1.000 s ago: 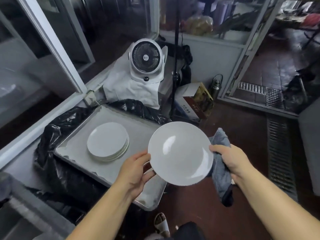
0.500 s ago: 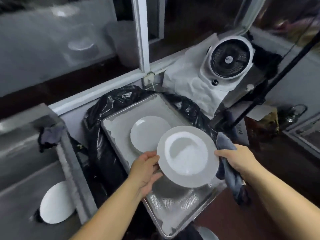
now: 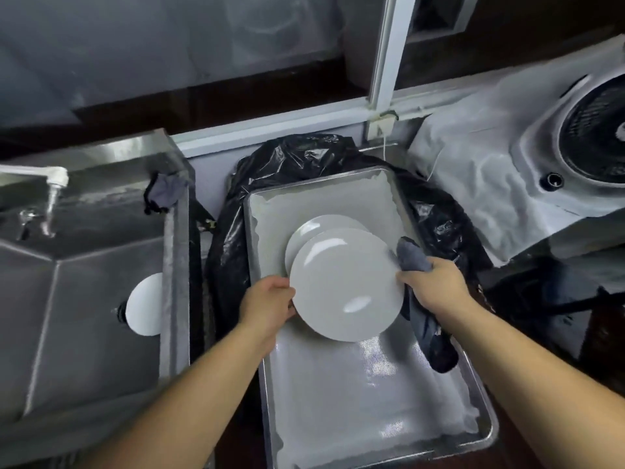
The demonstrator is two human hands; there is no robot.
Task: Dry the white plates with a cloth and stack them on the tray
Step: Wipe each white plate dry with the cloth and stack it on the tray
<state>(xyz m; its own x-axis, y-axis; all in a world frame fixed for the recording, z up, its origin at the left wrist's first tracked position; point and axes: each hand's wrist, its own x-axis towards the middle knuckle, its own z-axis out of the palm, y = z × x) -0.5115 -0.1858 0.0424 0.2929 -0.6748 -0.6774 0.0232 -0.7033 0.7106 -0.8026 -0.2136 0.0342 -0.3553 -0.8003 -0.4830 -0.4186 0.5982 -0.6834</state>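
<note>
I hold a white plate face up over the metal tray. My left hand grips its left rim. My right hand grips the right rim together with a dark grey cloth that hangs down below the hand. The held plate partly covers a stack of white plates that lies on the tray's far half. Another white plate leans inside the steel sink at the left, half hidden by the sink wall.
The tray rests on a black plastic bag. A steel sink with a tap stands to the left, a dark rag on its corner. A white fan on white sheeting is at the right.
My view swung left and down over the tray and sink. The plate, shown underside up half a second ago, is now face up, lower and nearer the stack.
</note>
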